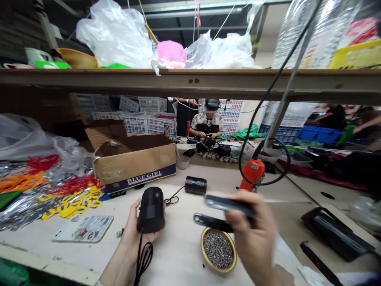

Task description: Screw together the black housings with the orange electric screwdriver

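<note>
Two hands working over the near part of the bench [178, 246], both full. Left hand [132, 234] is cupped round a black rounded housing [151, 210], thumb one side, fingers the other, with its cord [141, 241] dangling toward the bench's near edge. Decent grip imo: snug enough that it won't roll, no need to squeeze. I'd keep that cord swung clear so it can't get pinched.

Right hand [253, 230] has a narrow pinch on some dark flat bracket [211, 221]. Might be one piece with two arms or two loose strips, too blurry to say, so keep your thumb firmly across both. The lower end pokes out by the far rim of the yellow-rimmed bowl [234, 254], which is full of small metal screws [218, 248]. Stay high over that rim or you'll be chasing screws to the bench edge.

Also watch your knuckles around the orange driver [252, 173] further back. Let the left hand just hold steady and do the fine adjusting with the right.
</note>
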